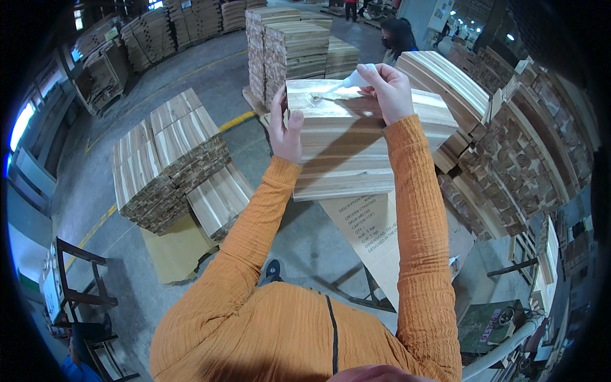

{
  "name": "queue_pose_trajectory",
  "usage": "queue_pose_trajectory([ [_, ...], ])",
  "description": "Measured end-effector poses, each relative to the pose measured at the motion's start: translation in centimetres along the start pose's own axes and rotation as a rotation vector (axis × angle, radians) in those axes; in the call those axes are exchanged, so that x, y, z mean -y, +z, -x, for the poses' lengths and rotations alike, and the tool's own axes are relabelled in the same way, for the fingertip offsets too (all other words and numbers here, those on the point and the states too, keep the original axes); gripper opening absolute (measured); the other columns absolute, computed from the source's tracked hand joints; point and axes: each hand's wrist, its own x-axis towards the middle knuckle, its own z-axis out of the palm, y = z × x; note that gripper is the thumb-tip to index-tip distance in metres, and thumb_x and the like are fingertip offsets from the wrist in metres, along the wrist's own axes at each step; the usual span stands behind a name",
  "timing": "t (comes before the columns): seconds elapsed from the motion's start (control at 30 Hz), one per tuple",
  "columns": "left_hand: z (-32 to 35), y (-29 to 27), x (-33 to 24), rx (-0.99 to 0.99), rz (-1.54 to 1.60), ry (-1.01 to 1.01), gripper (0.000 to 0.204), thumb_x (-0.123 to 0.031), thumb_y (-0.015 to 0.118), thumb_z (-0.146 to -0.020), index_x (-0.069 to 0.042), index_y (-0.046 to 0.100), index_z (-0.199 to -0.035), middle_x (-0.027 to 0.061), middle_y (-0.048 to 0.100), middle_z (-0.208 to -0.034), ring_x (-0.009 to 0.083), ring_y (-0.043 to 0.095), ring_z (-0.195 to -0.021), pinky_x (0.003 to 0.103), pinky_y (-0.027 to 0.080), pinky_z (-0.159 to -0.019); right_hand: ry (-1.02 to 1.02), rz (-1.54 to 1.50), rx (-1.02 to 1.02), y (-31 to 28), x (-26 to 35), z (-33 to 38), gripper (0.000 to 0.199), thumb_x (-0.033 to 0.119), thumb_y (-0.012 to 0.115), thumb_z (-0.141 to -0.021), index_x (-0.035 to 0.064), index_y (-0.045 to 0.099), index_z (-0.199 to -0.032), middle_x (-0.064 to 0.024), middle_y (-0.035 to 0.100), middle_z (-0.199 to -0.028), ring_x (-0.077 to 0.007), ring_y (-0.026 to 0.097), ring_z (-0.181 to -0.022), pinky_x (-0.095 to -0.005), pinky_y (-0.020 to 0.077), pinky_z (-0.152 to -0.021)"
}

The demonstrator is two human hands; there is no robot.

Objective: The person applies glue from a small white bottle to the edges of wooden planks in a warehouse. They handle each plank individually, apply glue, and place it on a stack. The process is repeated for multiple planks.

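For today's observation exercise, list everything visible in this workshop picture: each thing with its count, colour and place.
wooden board: one, pale with brown streaks, held up at centre
white squeeze bottle: one, white, nozzle at the board's top edge
stacks of boards: several, pale and brown, on the floor at left, far centre and right
cardboard sheet: one, tan, under the board
metal frame: one, dark, lower left
green machine: one, lower right
person: one, dark clothes, far behind the stacks
left hand: grips the board's left edge, orange sleeve
right hand: holds the bottle, orange sleeve
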Motion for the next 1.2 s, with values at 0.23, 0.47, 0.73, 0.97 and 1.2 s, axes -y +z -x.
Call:
queue_pose_trajectory([
  [0.23,0.0,0.0,0.4,-0.028,0.055,0.003,0.07,-0.046,0.052,-0.087,0.006,0.037,-0.131,0.0184,0.047,-0.125,0.0249,0.044,-0.118,0.035,0.03,-0.102,-0.004,-0.03,0.01,-0.1,-0.3,-0.1,0.031,0.031,0.071,-0.08,0.0013,0.064,-0.079,-0.0015,0.06,-0.069,-0.005,0.052,-0.059,-0.0188,0.0449,-0.056],
  [0.47,0.2,-0.1,0.1,-0.035,0.041,0.003,0.069,-0.045,0.053,-0.087,0.006,0.036,-0.132,0.0186,0.046,-0.126,0.0253,0.043,-0.119,0.035,0.03,-0.102,-0.001,-0.005,-0.008,0.0,-0.1,0.1,0.032,0.032,0.071,-0.079,0.0009,0.063,-0.078,-0.0024,0.061,-0.069,-0.005,0.053,-0.061,-0.0186,0.0452,-0.056],
  [0.73,0.4,0.1,-0.5,-0.043,0.04,0.008,0.069,-0.045,0.053,-0.087,0.006,0.036,-0.132,0.0189,0.045,-0.127,0.0256,0.043,-0.12,0.035,0.03,-0.102,0.003,-0.004,-0.003,-0.2,-0.2,0.2,0.031,0.031,0.07,-0.08,0.0009,0.064,-0.08,-0.0026,0.061,-0.071,-0.0055,0.054,-0.061,-0.0187,0.0454,-0.057],
  [0.97,0.2,-0.2,-0.1,-0.018,0.041,0.009,0.07,-0.045,0.053,-0.087,0.006,0.035,-0.132,0.0192,0.045,-0.128,0.0256,0.042,-0.121,0.035,0.029,-0.103,0.011,0.015,0.017,-0.2,0.2,0.5,0.03,0.031,0.07,-0.08,0.0015,0.064,-0.081,-0.0024,0.062,-0.071,-0.006,0.054,-0.062,-0.0198,0.0466,-0.058],
  [1.2,0.3,0.0,0.2,0.002,0.006,0.008,0.066,-0.044,0.044,-0.09,0.007,0.035,-0.132,0.0165,0.043,-0.129,0.0228,0.04,-0.121,0.034,0.028,-0.103,0.019,0.019,0.023,-0.3,0.5,0.6,0.029,0.031,0.07,-0.08,0.0017,0.065,-0.081,-0.0023,0.062,-0.072,-0.0057,0.053,-0.062,-0.0194,0.0458,-0.057],
])
